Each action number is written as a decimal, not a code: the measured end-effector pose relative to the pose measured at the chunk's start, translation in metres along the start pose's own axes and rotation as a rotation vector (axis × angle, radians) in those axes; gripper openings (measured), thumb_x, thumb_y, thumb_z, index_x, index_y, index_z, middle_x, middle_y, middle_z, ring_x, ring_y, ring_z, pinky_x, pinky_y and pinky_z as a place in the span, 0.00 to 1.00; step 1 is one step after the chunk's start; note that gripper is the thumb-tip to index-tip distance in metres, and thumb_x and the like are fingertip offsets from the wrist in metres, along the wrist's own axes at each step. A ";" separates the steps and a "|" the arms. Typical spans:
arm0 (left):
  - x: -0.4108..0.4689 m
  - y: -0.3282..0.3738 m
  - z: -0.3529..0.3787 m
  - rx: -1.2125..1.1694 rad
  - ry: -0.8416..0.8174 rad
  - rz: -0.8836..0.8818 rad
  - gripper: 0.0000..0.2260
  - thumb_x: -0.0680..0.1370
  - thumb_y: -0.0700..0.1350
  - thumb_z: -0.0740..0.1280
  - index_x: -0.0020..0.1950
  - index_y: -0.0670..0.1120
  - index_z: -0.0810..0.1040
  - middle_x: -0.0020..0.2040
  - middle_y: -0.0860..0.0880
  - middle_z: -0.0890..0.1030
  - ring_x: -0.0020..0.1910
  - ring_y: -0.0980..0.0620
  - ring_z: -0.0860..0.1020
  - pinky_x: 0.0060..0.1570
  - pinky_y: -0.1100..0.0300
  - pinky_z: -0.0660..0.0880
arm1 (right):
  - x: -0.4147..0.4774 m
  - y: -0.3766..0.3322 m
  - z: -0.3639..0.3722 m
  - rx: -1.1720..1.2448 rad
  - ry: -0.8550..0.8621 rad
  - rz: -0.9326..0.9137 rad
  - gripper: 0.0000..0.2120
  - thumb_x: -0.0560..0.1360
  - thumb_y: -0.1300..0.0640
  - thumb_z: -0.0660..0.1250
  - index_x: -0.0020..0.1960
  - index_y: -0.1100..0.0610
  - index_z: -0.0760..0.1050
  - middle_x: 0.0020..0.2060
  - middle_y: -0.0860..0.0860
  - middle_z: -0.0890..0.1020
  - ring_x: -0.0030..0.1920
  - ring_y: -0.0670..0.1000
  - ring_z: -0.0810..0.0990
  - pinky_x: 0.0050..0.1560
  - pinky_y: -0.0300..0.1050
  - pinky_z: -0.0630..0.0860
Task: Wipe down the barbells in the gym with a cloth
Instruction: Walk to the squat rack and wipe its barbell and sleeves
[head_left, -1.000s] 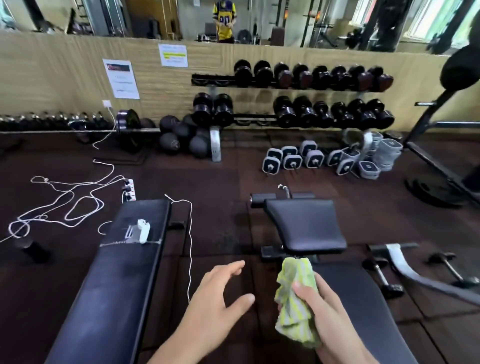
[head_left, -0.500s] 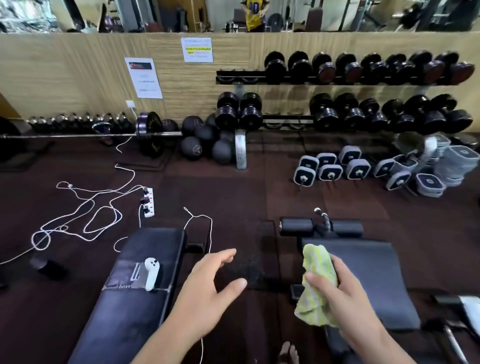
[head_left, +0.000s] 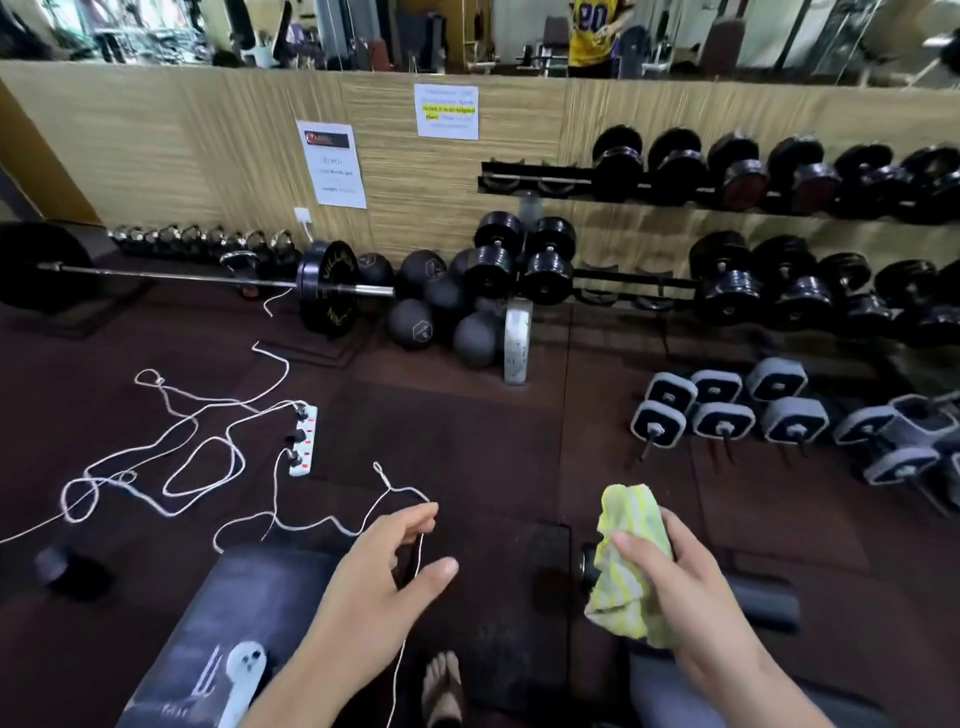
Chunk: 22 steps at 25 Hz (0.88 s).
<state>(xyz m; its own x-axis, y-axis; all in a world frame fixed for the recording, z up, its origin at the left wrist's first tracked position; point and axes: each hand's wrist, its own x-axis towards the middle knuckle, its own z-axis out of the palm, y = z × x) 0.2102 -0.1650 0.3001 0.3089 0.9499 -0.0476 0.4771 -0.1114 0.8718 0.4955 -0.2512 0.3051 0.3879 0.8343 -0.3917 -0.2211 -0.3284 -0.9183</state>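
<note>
Barbell left plate cut by frame edge. Wall notices too blurred to read. Dumbbell rack runs off right edge. Cloth partly hidden by right hand fingers. Both forearms cut off at bottom.

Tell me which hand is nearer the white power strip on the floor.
Left. The left hand is just right of and below the power strip; the right hand, gripping the cloth, is much farther right.

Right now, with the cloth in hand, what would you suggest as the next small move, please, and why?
Probably step forward and left toward the barbell. The right hand grips the cloth, the left hand is open and empty, and the bar lies across the floor, out of reach, past loose white cables.
</note>
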 end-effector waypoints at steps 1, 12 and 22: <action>0.028 -0.001 0.003 -0.014 -0.011 0.005 0.23 0.73 0.49 0.75 0.66 0.63 0.74 0.60 0.65 0.79 0.63 0.66 0.74 0.65 0.56 0.72 | 0.022 -0.009 0.002 0.018 0.005 -0.002 0.11 0.77 0.58 0.73 0.59 0.49 0.81 0.47 0.63 0.85 0.42 0.58 0.84 0.44 0.66 0.84; 0.341 0.030 0.011 0.032 -0.324 0.139 0.23 0.73 0.58 0.71 0.67 0.67 0.71 0.61 0.68 0.76 0.66 0.67 0.71 0.67 0.55 0.70 | 0.236 -0.093 0.042 0.076 0.177 -0.005 0.09 0.74 0.54 0.76 0.54 0.49 0.84 0.52 0.67 0.84 0.46 0.60 0.84 0.54 0.70 0.81; 0.577 0.115 0.155 0.043 -0.530 0.256 0.24 0.70 0.64 0.70 0.66 0.66 0.73 0.61 0.66 0.78 0.66 0.67 0.72 0.67 0.55 0.71 | 0.406 -0.131 -0.087 0.248 0.494 0.003 0.07 0.79 0.59 0.70 0.53 0.50 0.85 0.50 0.65 0.86 0.54 0.68 0.85 0.50 0.63 0.83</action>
<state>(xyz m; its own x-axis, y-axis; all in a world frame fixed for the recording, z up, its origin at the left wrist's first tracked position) 0.5712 0.3246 0.2976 0.7825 0.6168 -0.0855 0.3626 -0.3397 0.8678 0.7595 0.0920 0.2617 0.7473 0.5070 -0.4296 -0.4043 -0.1662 -0.8994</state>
